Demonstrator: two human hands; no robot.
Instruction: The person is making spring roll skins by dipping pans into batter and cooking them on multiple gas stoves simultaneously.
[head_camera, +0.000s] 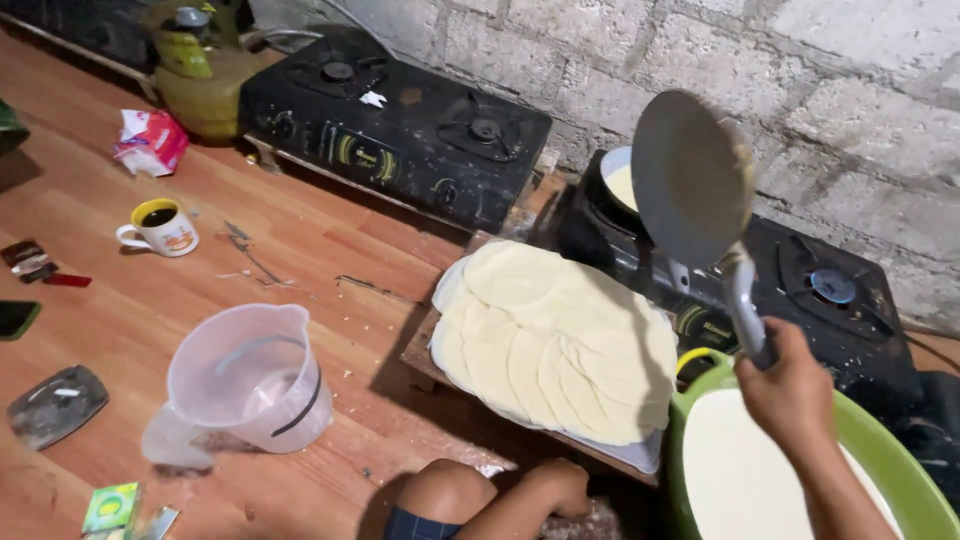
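Pan (690, 175) hangs tilted on edge at upper right of the frame, above the right stove (800, 290), its handle clamped in the right hand (790, 385). Left hand (560, 485) rests low at bottom centre by the knee, fingers curled, gripping nothing visible. Between them, thin pale wrappers (555, 340) lie fanned on a board. Green basin (890, 450) of batter sits lower right; clear jug (250, 375) lower left.
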